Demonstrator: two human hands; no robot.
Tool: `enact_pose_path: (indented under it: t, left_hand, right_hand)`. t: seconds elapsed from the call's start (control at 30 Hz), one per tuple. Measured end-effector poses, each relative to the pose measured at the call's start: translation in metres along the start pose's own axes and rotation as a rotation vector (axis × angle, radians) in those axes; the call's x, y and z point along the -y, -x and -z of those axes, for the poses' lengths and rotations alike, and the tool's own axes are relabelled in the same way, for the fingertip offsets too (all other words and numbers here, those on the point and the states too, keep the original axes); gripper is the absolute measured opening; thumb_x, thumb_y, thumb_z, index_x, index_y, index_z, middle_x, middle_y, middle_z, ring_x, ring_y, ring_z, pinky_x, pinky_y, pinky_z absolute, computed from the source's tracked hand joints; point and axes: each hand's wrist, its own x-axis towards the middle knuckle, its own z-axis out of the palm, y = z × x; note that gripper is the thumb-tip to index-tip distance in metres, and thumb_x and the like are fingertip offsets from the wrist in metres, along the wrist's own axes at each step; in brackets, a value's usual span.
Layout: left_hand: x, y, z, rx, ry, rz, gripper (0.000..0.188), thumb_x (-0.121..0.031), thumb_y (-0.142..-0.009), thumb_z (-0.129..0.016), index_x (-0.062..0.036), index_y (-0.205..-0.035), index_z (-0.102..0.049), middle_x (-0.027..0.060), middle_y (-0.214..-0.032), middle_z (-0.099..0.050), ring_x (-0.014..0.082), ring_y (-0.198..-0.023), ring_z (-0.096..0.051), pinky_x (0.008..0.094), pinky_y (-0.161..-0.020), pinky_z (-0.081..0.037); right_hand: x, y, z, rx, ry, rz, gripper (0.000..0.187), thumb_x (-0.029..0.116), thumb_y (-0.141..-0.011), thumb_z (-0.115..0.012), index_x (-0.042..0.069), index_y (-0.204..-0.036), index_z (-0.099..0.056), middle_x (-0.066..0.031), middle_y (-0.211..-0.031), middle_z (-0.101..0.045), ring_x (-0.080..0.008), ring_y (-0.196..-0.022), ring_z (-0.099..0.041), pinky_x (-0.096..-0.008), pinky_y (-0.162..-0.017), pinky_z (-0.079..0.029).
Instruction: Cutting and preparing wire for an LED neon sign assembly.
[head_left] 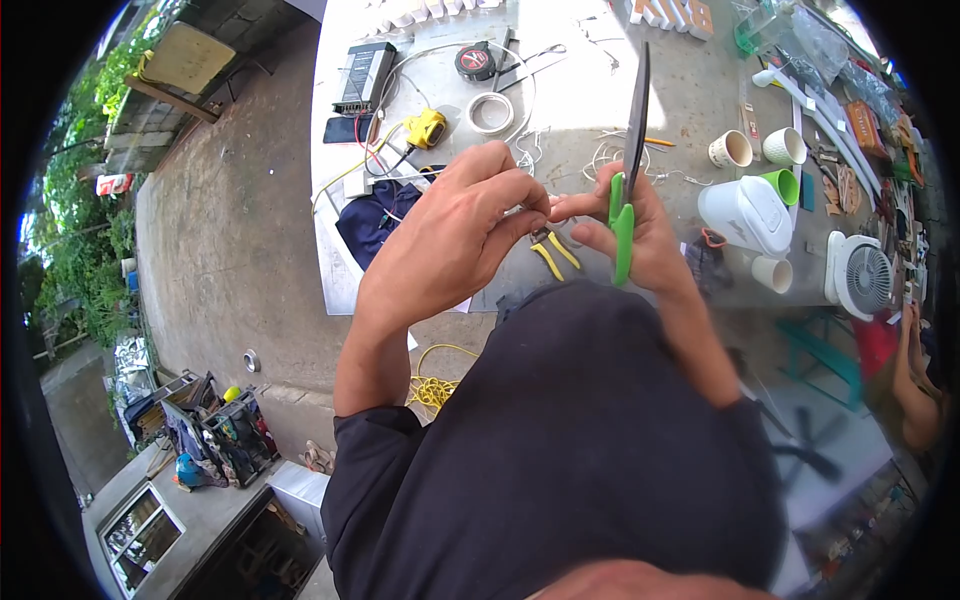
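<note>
Right hand (650, 240): holding scissors (621, 240) by the green handles, blades pointing away from my body; thumb and index extended toward my left hand (465, 215). Left: thumb and fingers drawn into a narrow pinch, close to the right index tip; cannot tell what, if anything, is between them. Scissors are above the table (590, 85). Yellow-handled pliers (556, 256) lie below, between my hands. Tape roll (490, 113) farther off.
</note>
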Motion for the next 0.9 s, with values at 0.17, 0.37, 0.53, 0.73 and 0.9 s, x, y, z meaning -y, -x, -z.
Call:
enact_pose_path:
  t: [0.17,0.37,0.53,0.73,0.9]
  left_hand:
    - [-0.004,-0.011,0.004,0.000,-0.042,0.012,0.011,-0.009,-0.090,-0.070,-0.0004,-0.094,-0.067,0.0126,-0.084,-0.053,0.0318,-0.084,-0.056,0.0417,-0.075,-0.046]
    - [-0.004,-0.003,-0.020,-0.191,-0.133,0.049,0.009,-0.008,-0.089,-0.070,-0.0009,-0.093,-0.067,0.0123,-0.084,-0.054,0.0307,-0.083,-0.056,0.0404,-0.075,-0.045]
    - [-0.003,0.012,-0.031,-0.280,-0.168,0.050,0.008,-0.007,-0.088,-0.071,-0.0006,-0.093,-0.069,0.0126,-0.084,-0.055,0.0305,-0.080,-0.057,0.0403,-0.073,-0.045]
    - [-0.006,0.028,-0.034,-0.316,-0.227,0.024,0.008,-0.006,-0.089,-0.070,-0.0003,-0.093,-0.068,0.0129,-0.085,-0.055,0.0310,-0.082,-0.058,0.0406,-0.074,-0.045]
    - [-0.002,0.042,-0.034,-0.300,-0.182,-0.031,0.006,-0.005,-0.088,-0.070,-0.0008,-0.093,-0.068,0.0119,-0.085,-0.056,0.0305,-0.083,-0.058,0.0398,-0.075,-0.046]
  right_hand:
    - [0.007,-0.002,-0.003,-0.103,-0.021,0.042,0.038,-0.004,-0.091,-0.072,0.010,-0.114,-0.045,-0.0132,-0.104,-0.076,-0.0134,-0.101,-0.069,-0.0284,-0.088,-0.054]
    - [0.013,0.010,-0.008,-0.230,0.067,-0.119,0.034,0.004,-0.093,-0.074,0.010,-0.108,-0.044,-0.0116,-0.098,-0.077,-0.0123,-0.100,-0.070,-0.0303,-0.096,-0.052]
    - [0.007,0.021,-0.008,-0.118,0.132,0.024,0.041,0.003,-0.092,-0.072,0.013,-0.120,-0.044,-0.0137,-0.107,-0.076,-0.0216,-0.105,-0.072,-0.0450,-0.118,-0.034]
    - [0.005,0.031,-0.019,-0.149,0.075,-0.028,0.044,0.001,-0.091,-0.073,0.013,-0.120,-0.043,-0.0145,-0.105,-0.077,-0.0235,-0.101,-0.074,-0.0456,-0.119,-0.032]
    - [0.003,0.039,-0.036,-0.258,0.008,-0.119,0.042,-0.004,-0.088,-0.074,0.013,-0.111,-0.043,-0.0150,-0.102,-0.077,-0.0236,-0.096,-0.075,-0.0431,-0.117,-0.036]
